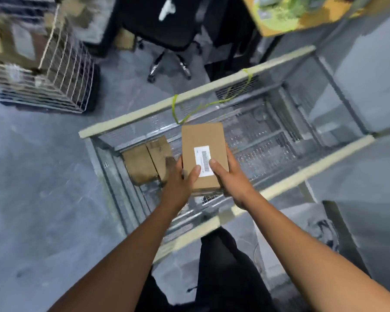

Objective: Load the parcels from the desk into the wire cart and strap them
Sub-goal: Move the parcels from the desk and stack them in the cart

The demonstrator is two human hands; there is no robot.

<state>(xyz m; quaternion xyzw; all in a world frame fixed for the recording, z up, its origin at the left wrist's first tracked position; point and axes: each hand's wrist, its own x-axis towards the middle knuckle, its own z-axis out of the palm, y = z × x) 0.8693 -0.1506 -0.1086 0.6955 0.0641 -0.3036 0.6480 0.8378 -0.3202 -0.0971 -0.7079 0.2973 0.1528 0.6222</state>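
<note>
Our left hand (178, 181) and right hand (232, 179) grip a small brown cardboard box (198, 136), thumbs pressed on top, over the grey wire cart (144, 110).

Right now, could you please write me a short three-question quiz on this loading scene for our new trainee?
1. True or false: the labelled parcel is held by both the left hand and the right hand.
2. Multiple choice: the green strap is A) tied to the far rail of the wire cart, B) wrapped round the held parcel, C) lying on the floor.
3. Fill in: the loaded parcels lie at the cart's end on the person's ____ side.

Key: 1 true; 2 A; 3 left.
</note>
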